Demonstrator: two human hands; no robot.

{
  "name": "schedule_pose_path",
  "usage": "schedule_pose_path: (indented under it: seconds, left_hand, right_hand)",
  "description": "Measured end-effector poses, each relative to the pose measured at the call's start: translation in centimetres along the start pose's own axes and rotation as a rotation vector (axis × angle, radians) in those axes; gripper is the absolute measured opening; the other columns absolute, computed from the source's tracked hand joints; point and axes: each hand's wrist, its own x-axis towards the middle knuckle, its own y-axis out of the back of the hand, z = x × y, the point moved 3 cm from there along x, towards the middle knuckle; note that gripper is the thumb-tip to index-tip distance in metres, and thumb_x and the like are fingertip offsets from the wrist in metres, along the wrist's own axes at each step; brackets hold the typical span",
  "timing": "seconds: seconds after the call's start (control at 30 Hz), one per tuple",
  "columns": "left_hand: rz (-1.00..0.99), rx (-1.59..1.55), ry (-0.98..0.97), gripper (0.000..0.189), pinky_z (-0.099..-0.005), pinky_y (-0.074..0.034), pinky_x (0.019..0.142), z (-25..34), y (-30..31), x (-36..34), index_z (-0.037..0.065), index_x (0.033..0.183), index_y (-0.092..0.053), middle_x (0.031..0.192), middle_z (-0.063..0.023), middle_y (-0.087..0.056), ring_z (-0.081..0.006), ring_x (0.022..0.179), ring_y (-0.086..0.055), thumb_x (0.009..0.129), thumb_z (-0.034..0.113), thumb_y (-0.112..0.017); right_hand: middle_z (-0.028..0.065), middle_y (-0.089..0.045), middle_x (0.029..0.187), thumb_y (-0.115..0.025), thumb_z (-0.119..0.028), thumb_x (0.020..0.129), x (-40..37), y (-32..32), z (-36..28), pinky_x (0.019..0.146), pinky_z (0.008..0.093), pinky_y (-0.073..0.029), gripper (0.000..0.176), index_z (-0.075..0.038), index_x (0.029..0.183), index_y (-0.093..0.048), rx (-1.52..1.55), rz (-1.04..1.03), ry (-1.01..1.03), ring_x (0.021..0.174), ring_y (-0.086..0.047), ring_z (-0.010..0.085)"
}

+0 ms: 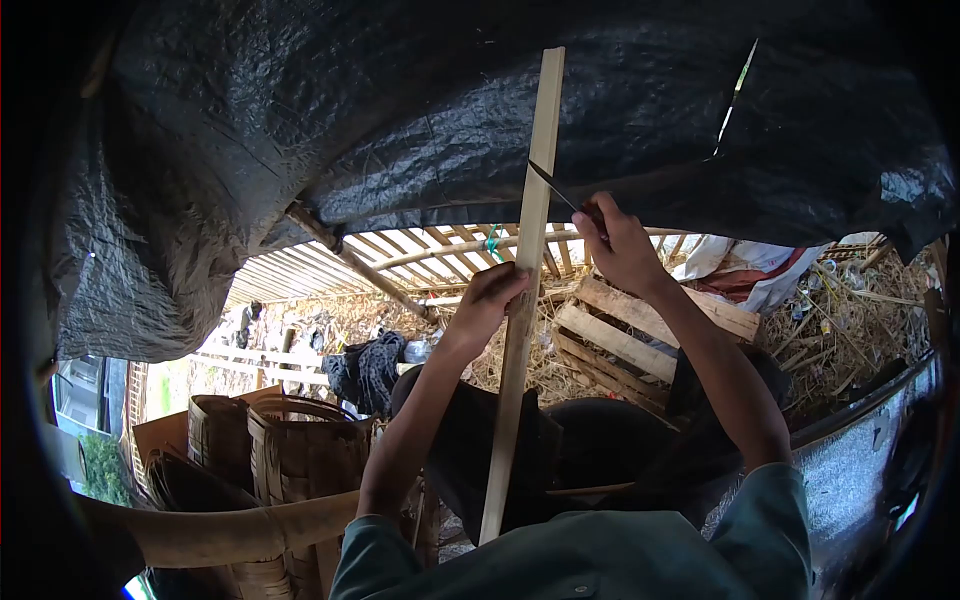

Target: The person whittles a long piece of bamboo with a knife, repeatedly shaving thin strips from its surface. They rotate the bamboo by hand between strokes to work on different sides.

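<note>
In the head view, our left hand (490, 300) grips the wooden strip (541, 130), from twelve to six o'clock. Our right hand (622, 245), at one o'clock, grips the knife (556, 188) across it. The strip is one piece; what remains, we cannot tell.

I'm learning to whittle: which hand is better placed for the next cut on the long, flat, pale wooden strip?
Probably the right hand: it holds the thin, dark-bladed knife, whose blade appears against the strip. The left hand grips the strip lower down.
</note>
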Motion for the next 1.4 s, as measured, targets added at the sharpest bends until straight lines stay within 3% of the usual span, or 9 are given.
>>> schedule_pose_path:
  seconds: [0.2,0.3,0.43,0.7,0.83,0.97,1.17,1.27,1.4]
  left_hand:
    - [0.067,0.128,-0.050,0.033,-0.0281,-0.042,0.070,-1.6,-0.8,0.8,-0.001,0.092,-0.061,0.082,-0.0044,-0.059,-0.0118,0.076,-0.053,0.093,0.029,-0.048]
    - [0.162,0.056,-0.060,0.032,-0.0275,-0.042,0.068,-1.7,-0.9,0.0,0.000,0.089,-0.061,0.079,-0.0044,-0.059,-0.0115,0.074,-0.053,0.094,0.027,-0.046]
    - [0.223,0.021,-0.039,0.028,-0.0253,-0.042,0.060,-1.7,0.0,0.2,0.000,0.088,-0.060,0.073,-0.0038,-0.058,-0.0112,0.063,-0.052,0.095,0.023,-0.045]
    - [0.148,0.070,-0.094,0.021,-0.0237,-0.036,0.056,-2.8,-2.6,1.5,-0.003,0.088,-0.062,0.068,-0.0008,-0.055,-0.0040,0.063,-0.046,0.092,0.018,-0.057]
    - [0.086,0.307,-0.165,0.025,-0.0266,-0.040,0.058,-3.2,-3.2,2.3,-0.004,0.086,-0.060,0.067,-0.0020,-0.054,-0.0071,0.064,-0.047,0.093,0.019,-0.054]
    - [0.111,0.168,-0.086,0.027,-0.0265,-0.039,0.060,-3.0,-3.4,2.6,-0.003,0.086,-0.060,0.069,-0.0018,-0.054,-0.0072,0.065,-0.046,0.094,0.021,-0.053]
    - [0.144,0.094,-0.043,0.026,-0.0262,-0.045,0.057,-2.8,-2.9,2.4,-0.004,0.090,-0.060,0.070,-0.0058,-0.061,-0.0090,0.064,-0.057,0.095,0.020,-0.052]
    - [0.140,0.051,-0.039,0.023,-0.0271,-0.046,0.054,-3.7,-2.8,2.5,-0.003,0.089,-0.056,0.067,-0.0063,-0.059,-0.0103,0.060,-0.058,0.097,0.019,-0.049]
    - [0.038,-0.140,-0.067,0.019,-0.0272,-0.044,0.042,-3.8,-4.0,2.3,-0.001,0.087,-0.048,0.063,-0.0062,-0.054,-0.0134,0.049,-0.056,0.098,0.014,-0.042]
  right_hand:
    - [0.0124,-0.061,0.066,-0.054,-0.032,0.092,-0.1,-0.5,-0.2,0.056,0.0397,-0.049,0.030,-0.003,0.098,-0.048,-0.011,-0.021,-0.095,0.060,-0.064,0.0305]
    - [0.0125,-0.060,0.064,-0.053,-0.034,0.093,-0.8,-1.2,-0.3,0.056,0.0390,-0.048,0.033,-0.002,0.100,-0.049,0.057,0.071,0.025,0.058,-0.064,0.0284]
    - [0.0116,-0.058,0.063,-0.054,-0.037,0.092,-1.7,-1.9,1.3,0.055,0.0357,-0.047,0.036,-0.001,0.099,-0.050,0.068,-0.064,-0.085,0.058,-0.062,0.0259]
    - [-0.0016,-0.045,0.060,-0.055,-0.033,0.092,-2.9,-2.2,4.1,0.049,0.0255,-0.033,0.032,-0.001,0.097,-0.055,0.329,-0.082,-0.240,0.054,-0.040,0.0057]
    - [-0.0049,-0.040,0.057,-0.053,-0.031,0.094,-3.2,-3.4,5.0,0.047,0.0237,-0.026,0.029,-0.002,0.094,-0.052,0.480,-0.080,-0.302,0.053,-0.034,0.0021]
    - [-0.0049,-0.038,0.056,-0.049,-0.029,0.097,-3.6,-3.6,4.1,0.046,0.0244,-0.024,0.028,-0.001,0.093,-0.051,0.498,-0.055,-0.292,0.052,-0.030,0.0022]
    - [0.0141,-0.050,0.050,-0.047,-0.022,0.095,-4.5,-2.6,3.1,0.045,0.0398,-0.041,0.022,-0.002,0.086,-0.052,0.043,-0.162,0.067,0.046,-0.055,0.0306]
    - [0.0126,-0.053,0.052,-0.053,-0.027,0.091,-5.5,-2.3,2.6,0.044,0.0401,-0.044,0.023,-0.004,0.088,-0.054,-0.235,-0.201,0.225,0.046,-0.057,0.0304]
    - [0.0126,-0.056,0.054,-0.054,-0.027,0.091,-5.9,-2.2,2.4,0.045,0.0398,-0.046,0.024,-0.004,0.090,-0.056,-0.254,-0.204,0.200,0.048,-0.059,0.0309]
